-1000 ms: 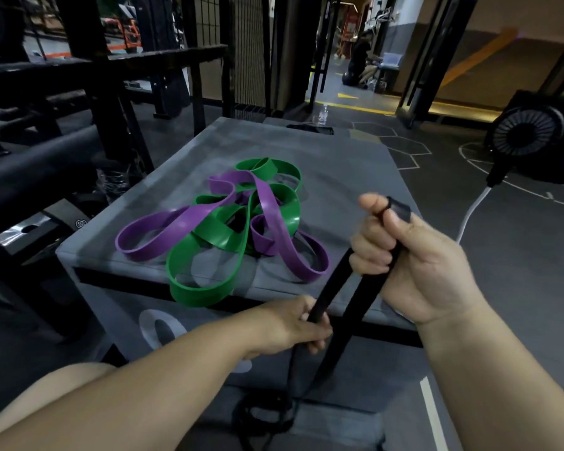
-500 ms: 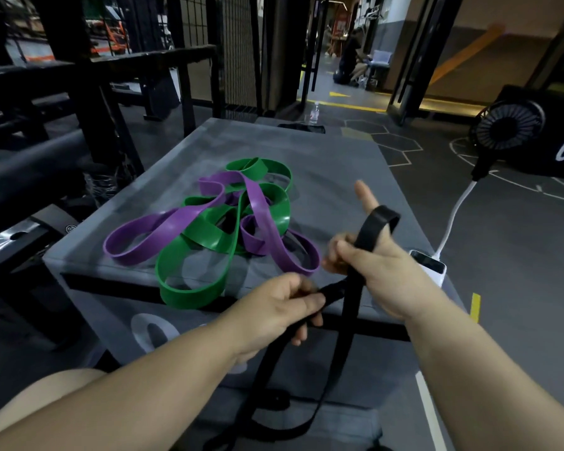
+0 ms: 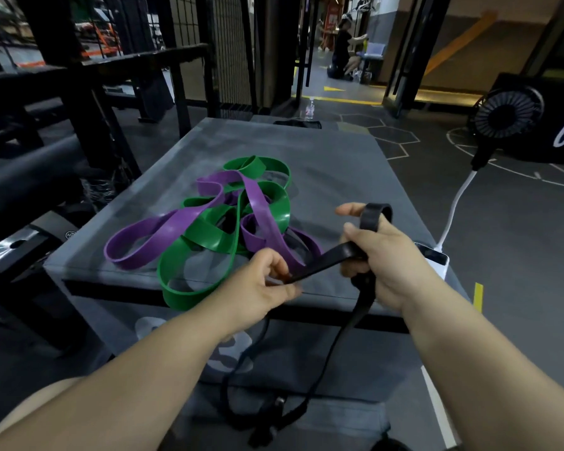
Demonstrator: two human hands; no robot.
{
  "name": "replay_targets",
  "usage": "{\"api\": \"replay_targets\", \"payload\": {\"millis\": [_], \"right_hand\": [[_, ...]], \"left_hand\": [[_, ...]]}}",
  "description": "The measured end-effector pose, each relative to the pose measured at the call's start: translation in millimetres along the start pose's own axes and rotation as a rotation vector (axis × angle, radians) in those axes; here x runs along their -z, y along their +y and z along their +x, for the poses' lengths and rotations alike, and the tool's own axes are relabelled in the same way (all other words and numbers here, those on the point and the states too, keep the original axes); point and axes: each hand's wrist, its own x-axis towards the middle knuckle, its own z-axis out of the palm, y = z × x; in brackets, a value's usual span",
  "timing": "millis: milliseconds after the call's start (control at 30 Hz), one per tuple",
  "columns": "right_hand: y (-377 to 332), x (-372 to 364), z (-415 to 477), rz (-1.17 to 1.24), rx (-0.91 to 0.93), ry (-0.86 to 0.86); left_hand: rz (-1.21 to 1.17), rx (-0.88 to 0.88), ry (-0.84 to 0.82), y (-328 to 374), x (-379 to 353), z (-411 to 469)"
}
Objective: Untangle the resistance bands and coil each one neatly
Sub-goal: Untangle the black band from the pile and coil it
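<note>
You seem to be coiling the black band [image 3: 326, 262]: right hand [image 3: 392, 258] grips its loop, left hand [image 3: 258, 289], at eight o'clock from it, pinches the strand. Next, wind a turn.

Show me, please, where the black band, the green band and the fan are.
black band [image 3: 321, 263], head view, taut flat stretch
green band [image 3: 179, 299], head view, nearest loop
fan [image 3: 505, 115], head view, grille
</note>
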Motion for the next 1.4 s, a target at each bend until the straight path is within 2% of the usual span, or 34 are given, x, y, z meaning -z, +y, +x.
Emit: {"api": "replay_targets", "payload": {"millis": [133, 233, 300, 367, 567, 667, 767, 900, 1067, 1133, 1233, 1300, 1400], "right_hand": [[2, 9, 3, -0.023, -0.017, 0.050], [5, 20, 8, -0.159, 0.006, 0.067], [8, 28, 8, -0.332, -0.044, -0.005], [11, 30, 4, -0.378, -0.115, -0.163], [21, 21, -3, -0.023, -0.325, -0.423], [27, 5, -12, -0.015, -0.343, -0.461], [28, -8, -21, 0.023, -0.428, -0.472], [31, -10, -14, 0.128, -0.536, -0.705], [33, -5, -9, 0.322, -0.543, -0.993], [35, -5, -9, 0.336, -0.533, -0.999], [30, -6, -9, 0.464, -0.473, -1.029], [24, -3, -8, 0.564, -0.446, -1.040], [21, 7, -6, 0.542, -0.411, -1.027]], "left_hand": [[-0.304, 0.139, -0.072, 5, 1, -2], [-0.374, 0.041, -0.064, 15, 6, -4], [-0.302, -0.062, -0.046, 19, 11, -6], [-0.206, -0.160, -0.042, 21, 17, -8], [0.232, -0.472, -0.229, 27, 17, -15], [0.310, -0.550, -0.174, 24, 9, -14], [0.152, -0.510, -0.076, 23, 5, -9], [-0.034, -0.431, 0.026, 22, 8, -4], [0.065, -0.539, 0.111, 19, 11, 4], [0.032, -0.479, 0.062, 14, 13, 7], [-0.085, -0.174, -0.150, 8, 18, 5], [-0.058, -0.044, -0.237, 3, 18, 2], [-0.126, -0.055, -0.162, 8, 11, 3]]}}
